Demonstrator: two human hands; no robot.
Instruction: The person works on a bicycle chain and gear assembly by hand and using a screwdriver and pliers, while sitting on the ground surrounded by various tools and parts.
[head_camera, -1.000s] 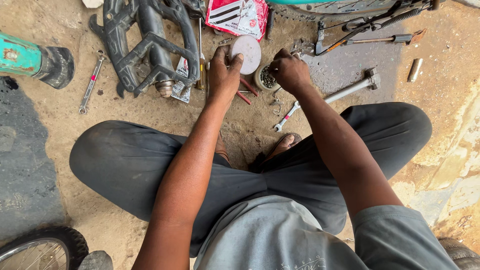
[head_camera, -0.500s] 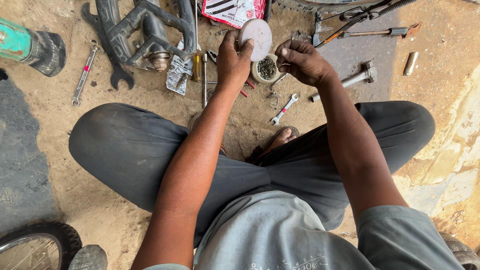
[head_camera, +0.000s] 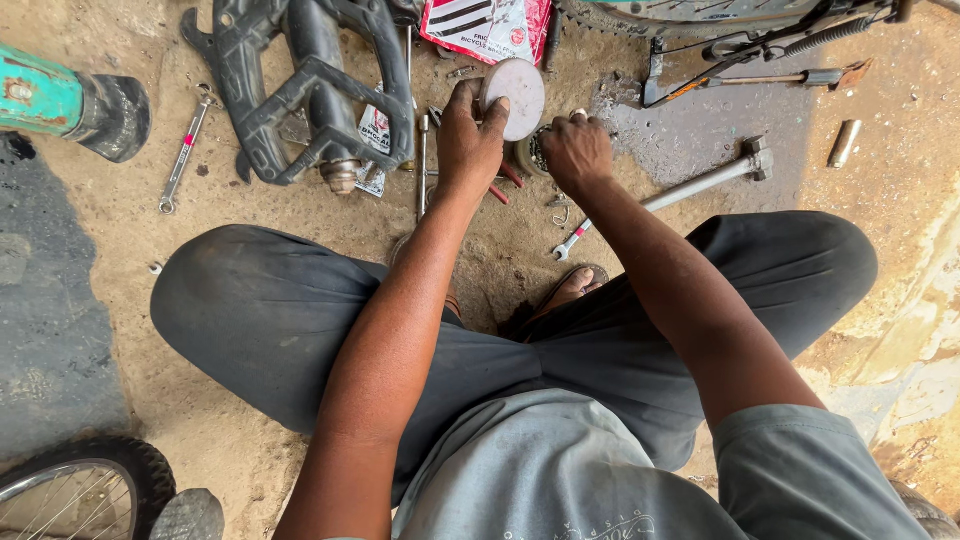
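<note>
While sitting cross-legged on the sandy ground, working at 12 o'clock just past the knees. Left hand (head_camera: 468, 140) raised a little, thumb and fingers closed on the edge of a pale round lid (head_camera: 517, 97), held tilted at about 1 o'clock from the knuckles. Right hand (head_camera: 576, 152) just beside it at 3 o'clock, fingers curled down over a small round tin (head_camera: 529, 154) on the ground; fingertips hidden, so cannot tell whether pinching anything or merely touching the rim. Only a sliver of the tin visible between the two hands, with what looks like small dark bits inside.

Judging by this: lid already off and clear of the tin, tin open and reached into; nothing visibly lifted out yet, and lid not yet set down or put back.

Around: red-handled pliers (head_camera: 507, 181) at 6 o'clock from the tin, a small spanner (head_camera: 571, 240) nearer the foot, a long metal hammer (head_camera: 705, 178) at 3 o'clock, a black plastic frame (head_camera: 310, 85) at 9 o'clock, a red and white packet (head_camera: 488, 25) at 12 o'clock.
</note>
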